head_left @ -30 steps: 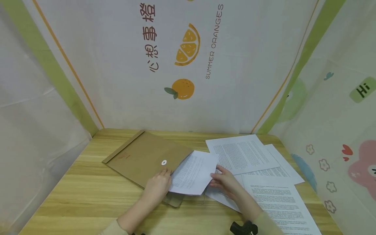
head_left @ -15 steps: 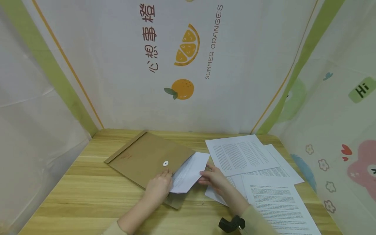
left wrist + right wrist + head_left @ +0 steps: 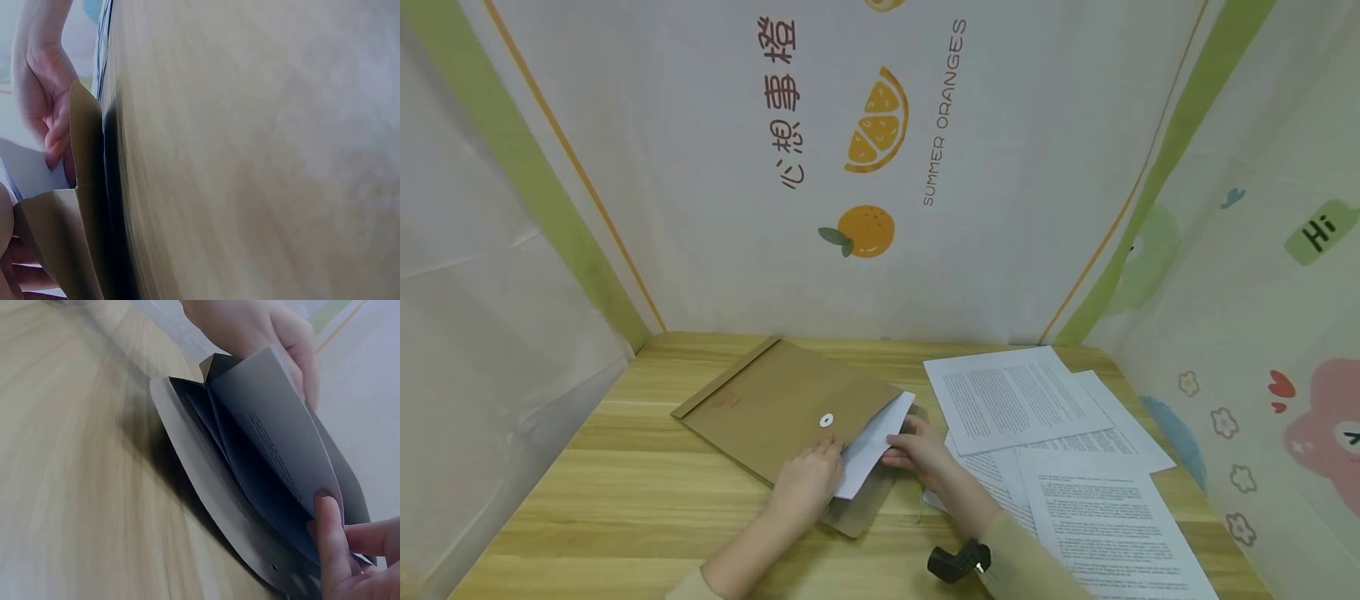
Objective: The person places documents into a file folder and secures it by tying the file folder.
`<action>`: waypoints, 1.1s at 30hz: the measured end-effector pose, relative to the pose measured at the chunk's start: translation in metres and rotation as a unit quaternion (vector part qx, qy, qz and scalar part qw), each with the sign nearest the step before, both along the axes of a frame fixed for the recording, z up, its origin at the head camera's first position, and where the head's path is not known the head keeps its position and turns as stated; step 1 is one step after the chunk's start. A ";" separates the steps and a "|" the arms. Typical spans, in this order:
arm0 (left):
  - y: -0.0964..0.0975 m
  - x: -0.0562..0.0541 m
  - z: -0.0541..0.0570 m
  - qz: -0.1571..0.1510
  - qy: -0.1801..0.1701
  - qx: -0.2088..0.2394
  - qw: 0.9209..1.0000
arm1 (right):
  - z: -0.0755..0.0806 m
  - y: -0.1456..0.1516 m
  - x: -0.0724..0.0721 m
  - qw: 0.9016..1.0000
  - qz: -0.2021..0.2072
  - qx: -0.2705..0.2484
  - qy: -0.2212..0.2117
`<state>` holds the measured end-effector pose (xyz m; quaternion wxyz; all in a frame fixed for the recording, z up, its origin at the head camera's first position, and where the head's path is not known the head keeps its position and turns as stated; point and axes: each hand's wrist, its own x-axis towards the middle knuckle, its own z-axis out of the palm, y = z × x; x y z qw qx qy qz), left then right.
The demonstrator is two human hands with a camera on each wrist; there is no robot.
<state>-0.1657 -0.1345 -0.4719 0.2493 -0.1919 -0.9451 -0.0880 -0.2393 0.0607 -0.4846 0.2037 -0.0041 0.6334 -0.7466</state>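
Observation:
A brown document envelope (image 3: 790, 379) lies slanted on the table, its mouth towards the lower right and its flap (image 3: 853, 521) folded out beneath. White printed sheets (image 3: 872, 454) stand partly inside the mouth. My left hand (image 3: 808, 482) grips the envelope at the near corner of the mouth, below the white button (image 3: 826, 420). With thumb and fingers, my right hand (image 3: 917, 452) pinches the outer edge of the sheets. In the right wrist view, the sheets (image 3: 269, 419) lean between the envelope's parted sides, and the right thumb (image 3: 331, 531) presses on them.
Several loose printed pages (image 3: 1015, 396) overlap on the right of the wooden table (image 3: 602, 483), one page (image 3: 1097, 508) reaching the front. A thin string (image 3: 919, 512) hangs near the flap. A black device (image 3: 958, 560) sits by the right sleeve. Printed curtains (image 3: 715, 275) stand behind and beside.
My right hand has moved left, pushing the sheets deeper into the envelope, so less of them shows. The envelope has shifted slightly right. The left hand keeps its hold at the mouth.

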 end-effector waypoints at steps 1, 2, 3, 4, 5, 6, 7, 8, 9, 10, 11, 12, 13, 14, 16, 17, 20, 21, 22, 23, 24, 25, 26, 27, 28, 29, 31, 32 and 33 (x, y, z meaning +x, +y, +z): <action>0.000 0.000 0.000 0.000 0.000 0.001 1.000 | -0.001 -0.003 -0.001 1.000 -0.003 -0.003 -0.001; 0.001 0.000 0.000 0.001 -0.001 0.002 1.000 | -0.002 -0.006 -0.001 1.000 -0.005 -0.007 0.000; 0.001 0.000 0.000 0.001 -0.002 0.005 1.000 | -0.003 -0.008 -0.002 1.000 -0.008 -0.010 -0.004; 0.001 0.000 0.000 0.001 -0.003 0.007 1.000 | -0.005 -0.011 -0.002 1.000 -0.009 -0.011 -0.004; 0.001 0.000 0.000 0.002 -0.005 0.007 1.000 | -0.005 -0.014 -0.002 1.000 -0.012 -0.014 -0.007; 0.001 0.001 0.000 0.001 -0.008 0.008 1.000 | -0.006 -0.017 -0.002 1.000 -0.013 -0.015 -0.007; 0.002 0.001 0.000 0.000 -0.010 0.010 1.000 | -0.007 -0.019 -0.003 1.000 -0.014 -0.016 -0.010; 0.002 0.001 0.000 -0.001 -0.012 0.010 1.000 | -0.008 -0.022 -0.003 1.000 -0.015 -0.018 -0.011; 0.002 0.001 0.001 -0.001 -0.015 0.011 1.000 | -0.009 -0.024 -0.004 1.000 -0.016 -0.021 -0.013; 0.002 0.001 0.001 -0.002 -0.017 0.011 1.000 | -0.009 -0.026 -0.005 1.000 -0.016 -0.024 -0.012; 0.002 0.001 0.001 -0.003 -0.019 0.012 1.000 | -0.010 -0.028 -0.006 0.999 -0.018 -0.027 -0.012; 0.002 0.002 0.001 -0.004 -0.021 0.013 1.000 | -0.010 -0.030 -0.007 0.999 -0.019 -0.029 -0.012; 0.001 0.002 0.001 -0.004 -0.022 0.014 1.000 | -0.011 -0.032 -0.008 0.999 -0.020 -0.032 -0.013; 0.001 0.002 0.002 -0.006 -0.024 0.016 1.000 | -0.012 -0.033 -0.010 0.999 -0.021 -0.033 -0.012; 0.001 0.002 0.002 -0.010 -0.026 0.018 0.999 | -0.013 -0.036 -0.011 0.999 -0.022 -0.033 -0.013; 0.001 0.003 0.002 -0.012 -0.027 0.018 0.999 | -0.014 -0.037 -0.011 0.999 -0.023 -0.032 -0.015; 0.000 0.004 0.003 -0.021 -0.030 0.023 0.999 | -0.016 -0.042 -0.012 0.999 -0.023 -0.026 -0.017; 0.000 0.004 0.003 -0.023 -0.031 0.025 0.999 | -0.016 -0.043 -0.011 0.999 -0.024 -0.026 -0.019; 0.000 0.004 0.002 -0.025 -0.030 0.025 0.999 | -0.016 -0.044 -0.011 0.999 -0.025 -0.025 -0.020; 0.000 0.004 0.002 -0.027 -0.029 0.026 0.999 | -0.017 -0.045 -0.011 0.999 -0.026 -0.024 -0.020; 0.000 0.004 0.002 -0.027 -0.028 0.027 0.999 | -0.017 -0.046 -0.012 0.999 -0.026 -0.023 -0.019; 0.000 0.004 0.002 -0.027 -0.026 0.026 0.999 | -0.017 -0.047 -0.012 0.999 -0.026 -0.023 -0.019; 0.000 0.004 0.002 -0.027 -0.024 0.026 0.999 | -0.017 -0.048 -0.012 0.999 -0.026 -0.023 -0.018; 0.000 0.003 0.002 -0.026 -0.021 0.024 0.999 | -0.016 -0.048 -0.013 0.999 -0.027 -0.023 -0.018; 0.000 0.003 0.002 -0.026 -0.019 0.024 0.999 | -0.016 -0.048 -0.013 0.999 -0.026 -0.021 -0.016; 0.000 0.003 0.002 -0.026 -0.016 0.024 0.999 | -0.016 -0.048 -0.014 0.999 -0.025 -0.020 -0.015; 0.000 0.002 0.001 -0.026 -0.015 0.023 0.999 | -0.016 -0.048 -0.015 0.999 -0.024 -0.017 -0.016; 0.000 0.002 0.001 -0.027 -0.016 0.021 0.999 | -0.016 -0.048 -0.015 1.000 -0.022 -0.015 -0.016; 0.000 0.002 0.001 -0.027 -0.018 0.020 0.999 | -0.016 -0.048 -0.016 1.000 -0.021 -0.012 -0.016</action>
